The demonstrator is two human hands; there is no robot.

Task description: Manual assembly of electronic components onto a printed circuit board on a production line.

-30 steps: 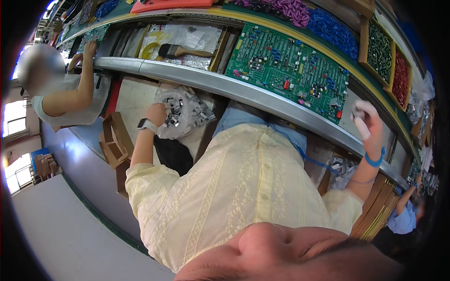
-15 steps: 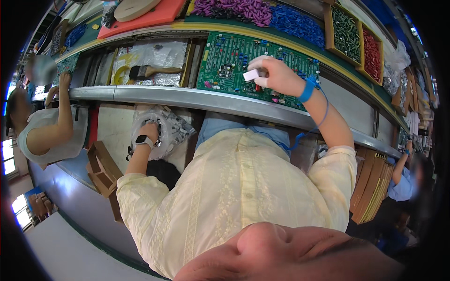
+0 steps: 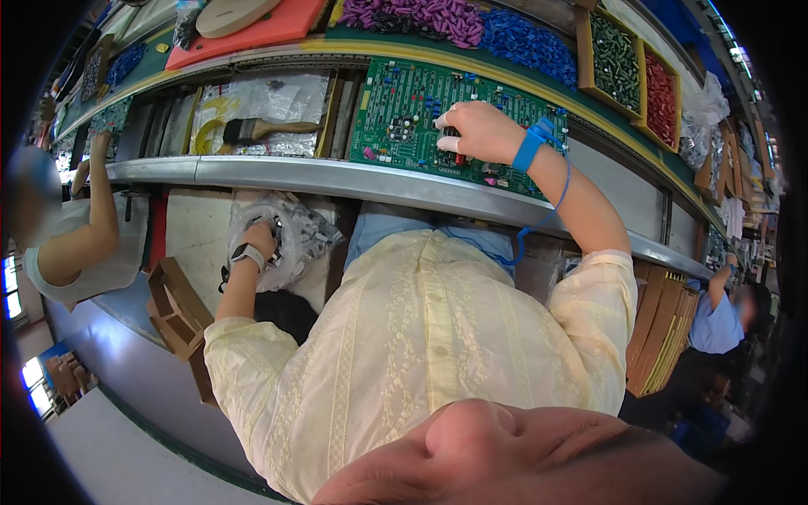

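Observation:
My right hand [image 3: 481,132] is over the green circuit board [image 3: 396,101], its bent thumb and fingers pointing down at the left-middle part. White covers sit on the fingertips, and a blue band [image 3: 530,150] with a cord circles the wrist. Whatever lies between the fingers is hidden. A small red component [image 3: 459,158] stands on the board beside the thumb. Below the bench edge, my left hand [image 3: 260,239], with a watch on the wrist, reaches into a clear plastic bag [image 3: 290,268] of small grey-white parts. Its fingertips are hidden among them.
A metal rail [image 3: 252,172] runs along the bench front. Left of the board lies a brush [image 3: 261,129]. Behind are purple parts [image 3: 412,18], blue parts [image 3: 526,49], and boxes of green parts [image 3: 617,63] and red parts [image 3: 659,97]. Co-workers sit on both sides.
My right hand has lowered slightly and shifted left over the board. The white block between its fingers no longer shows. My left hand stays at the bag.

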